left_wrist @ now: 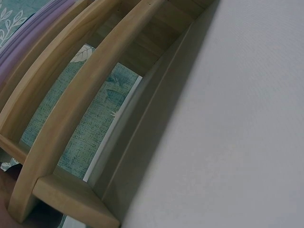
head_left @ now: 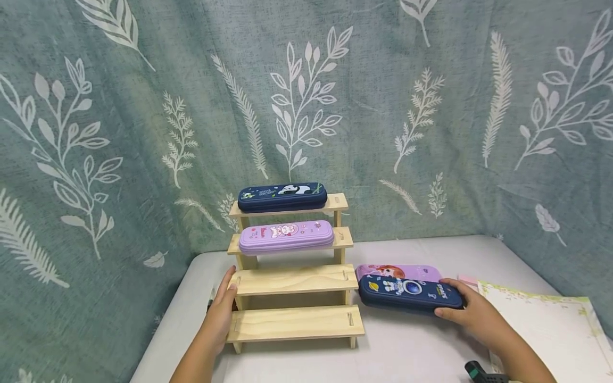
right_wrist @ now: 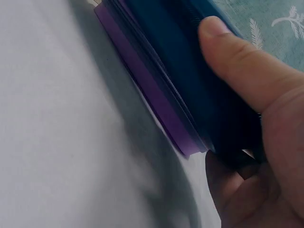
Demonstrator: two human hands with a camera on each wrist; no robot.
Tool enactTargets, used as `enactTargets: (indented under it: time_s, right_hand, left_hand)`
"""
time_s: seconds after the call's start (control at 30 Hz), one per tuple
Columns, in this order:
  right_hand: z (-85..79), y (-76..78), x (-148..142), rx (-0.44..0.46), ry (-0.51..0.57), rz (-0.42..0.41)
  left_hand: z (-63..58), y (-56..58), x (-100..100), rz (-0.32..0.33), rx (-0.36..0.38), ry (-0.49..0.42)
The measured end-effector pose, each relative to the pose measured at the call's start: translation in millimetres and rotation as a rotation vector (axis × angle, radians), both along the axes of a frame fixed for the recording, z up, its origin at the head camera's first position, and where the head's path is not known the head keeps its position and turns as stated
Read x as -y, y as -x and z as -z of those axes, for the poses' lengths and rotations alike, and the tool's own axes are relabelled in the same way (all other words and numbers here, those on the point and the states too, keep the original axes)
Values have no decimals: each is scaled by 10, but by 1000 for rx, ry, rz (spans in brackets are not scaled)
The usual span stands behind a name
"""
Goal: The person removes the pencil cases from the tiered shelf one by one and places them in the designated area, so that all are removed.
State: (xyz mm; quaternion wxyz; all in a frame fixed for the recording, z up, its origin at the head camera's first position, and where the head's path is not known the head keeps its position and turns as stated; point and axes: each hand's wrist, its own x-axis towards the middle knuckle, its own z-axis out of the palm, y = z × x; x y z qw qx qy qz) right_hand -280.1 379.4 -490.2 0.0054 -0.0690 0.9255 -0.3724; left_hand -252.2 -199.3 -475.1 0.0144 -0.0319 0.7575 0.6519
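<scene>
A stepped wooden rack (head_left: 294, 322) stands in the middle of the head view. On its top step lies a navy panda pencil case (head_left: 282, 197), and one step lower a lilac rabbit pencil case (head_left: 287, 235). My left hand (head_left: 221, 314) holds the rack's left end, its thumb by a lower step; the left wrist view shows only a sliver of it. To the right of the rack, my right hand (head_left: 466, 308) grips the right end of a navy astronaut pencil case (head_left: 407, 293), thumb on the near side. A purple pencil case (head_left: 399, 270) with a red-haired figure is just behind it, partly covered.
A white sheet with a leafy border (head_left: 541, 324) lies at the right, with a small pink item (head_left: 468, 280) at its corner. A black-and-green object (head_left: 479, 371) shows beside my right wrist. Leaf-patterned green cloth (head_left: 364, 133) hangs behind the white tabletop (head_left: 407, 351).
</scene>
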Motion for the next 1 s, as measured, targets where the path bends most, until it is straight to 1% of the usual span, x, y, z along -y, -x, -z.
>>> enactTargets:
  time_s: [0.23,0.5,0.67,0.77,1.0]
  right_hand:
    - [94,-4,-42,23,22,-23]
    - [82,-12,-37,74,34,-23]
    - [76,-24,-24,109,44,-6]
    - [79,-28,-24,116,38,1]
    - [96,-25,-33,96,21,24]
  left_hand:
    - [-11,-5,-2,0,-1,-4]
    - [-3,-16,0,-2,4,-1]
    - [5,-12,-5,-12,2,3]
    - [6,-10,-10,-13,1,3]
    - [-6,-3,-24,-15,-5,7]
